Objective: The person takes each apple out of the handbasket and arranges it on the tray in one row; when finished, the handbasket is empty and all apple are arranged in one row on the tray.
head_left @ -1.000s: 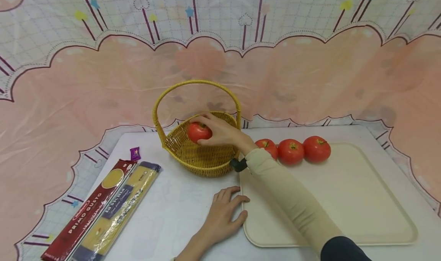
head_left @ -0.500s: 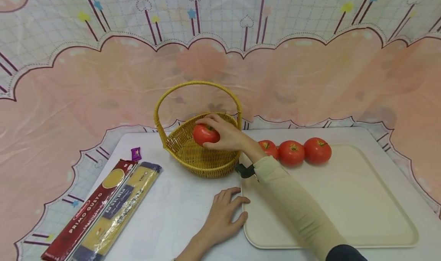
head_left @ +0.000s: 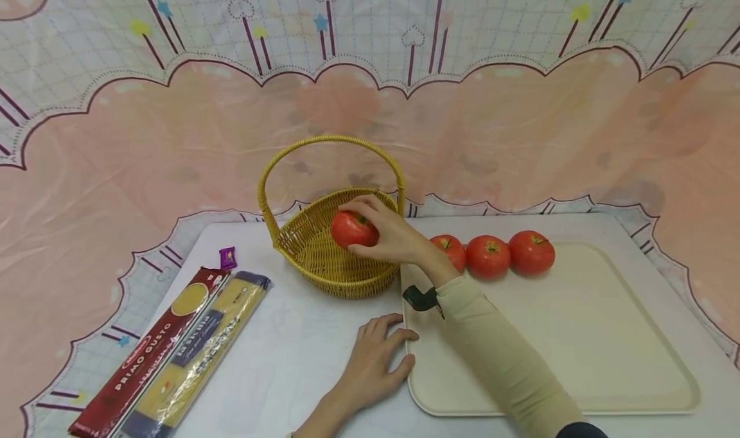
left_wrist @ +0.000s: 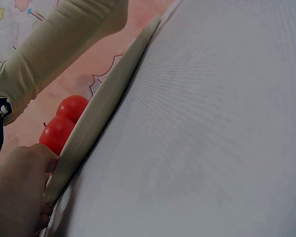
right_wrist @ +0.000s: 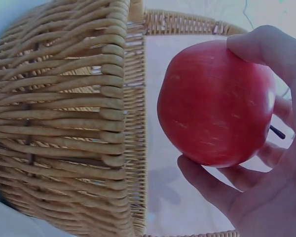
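A red apple (head_left: pixel 354 230) with a dark stem (right_wrist: pixel 277 132) is held in my right hand (head_left: pixel 388 234), thumb on one side and fingers on the other. That hand holds it over the right part of the yellow wicker basket (head_left: pixel 329 285), whose woven rim (right_wrist: pixel 116 98) shows close beside the apple in the right wrist view. Spread fingers of my left hand (head_left: pixel 374 365) touch the left rim of the cream tray (head_left: pixel 584 348). Several red apples stand in a row at the tray's back left; the leftmost apple (head_left: pixel 449 250) is partly hidden by my right forearm.
Two long spaghetti packs lie at the left, a red pack (head_left: pixel 153 354) and a yellow-and-blue pack (head_left: pixel 199 351). Behind them lies a small purple wrapped candy (head_left: pixel 227 258). The basket's tall handle (head_left: pixel 332 139) arches above it. A patterned cloth (head_left: pixel 520 136) hangs behind the table.
My right hand has moved right and slightly toward me with the apple, from the middle of the basket to its right part. The left hand stays at the tray rim.
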`<state>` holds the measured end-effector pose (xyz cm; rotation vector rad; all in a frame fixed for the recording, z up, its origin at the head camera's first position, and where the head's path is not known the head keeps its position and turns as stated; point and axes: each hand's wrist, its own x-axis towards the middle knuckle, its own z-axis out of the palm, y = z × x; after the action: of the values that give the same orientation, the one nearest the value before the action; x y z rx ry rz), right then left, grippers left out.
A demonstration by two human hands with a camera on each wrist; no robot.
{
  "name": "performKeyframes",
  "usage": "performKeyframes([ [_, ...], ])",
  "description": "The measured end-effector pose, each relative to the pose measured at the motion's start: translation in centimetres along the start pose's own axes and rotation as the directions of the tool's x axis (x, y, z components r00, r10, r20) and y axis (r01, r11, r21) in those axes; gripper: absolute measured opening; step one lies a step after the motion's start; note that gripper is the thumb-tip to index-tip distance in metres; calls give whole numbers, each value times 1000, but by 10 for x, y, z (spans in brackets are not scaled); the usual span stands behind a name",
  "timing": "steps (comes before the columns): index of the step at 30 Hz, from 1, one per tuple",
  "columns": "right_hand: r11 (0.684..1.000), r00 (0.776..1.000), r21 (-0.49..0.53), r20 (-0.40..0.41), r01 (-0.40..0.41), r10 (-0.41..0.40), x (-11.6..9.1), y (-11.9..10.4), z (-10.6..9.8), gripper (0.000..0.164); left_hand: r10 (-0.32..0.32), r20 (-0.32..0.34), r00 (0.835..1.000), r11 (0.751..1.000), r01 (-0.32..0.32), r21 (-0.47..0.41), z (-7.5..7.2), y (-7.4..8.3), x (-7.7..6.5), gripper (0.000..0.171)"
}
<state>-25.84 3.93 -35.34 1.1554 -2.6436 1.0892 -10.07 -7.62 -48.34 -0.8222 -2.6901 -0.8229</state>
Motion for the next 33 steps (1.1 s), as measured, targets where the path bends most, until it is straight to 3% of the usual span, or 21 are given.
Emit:
performKeyframes([
  [15,996,995,91,-95,5,4,-24,8,-3,63,-1,6,1000,1000,1,-1,0,-1,2,24],
  [23,997,992,70,-127,29,-20,-37,11,-6,64,-6,18,1000,1000,6,-6,0,-1,4,24],
  [33,994,988,93,-141,-53,66,-61,11,-4,63,-20,28,999,1000,20,-4,-1,0,1,24],
])
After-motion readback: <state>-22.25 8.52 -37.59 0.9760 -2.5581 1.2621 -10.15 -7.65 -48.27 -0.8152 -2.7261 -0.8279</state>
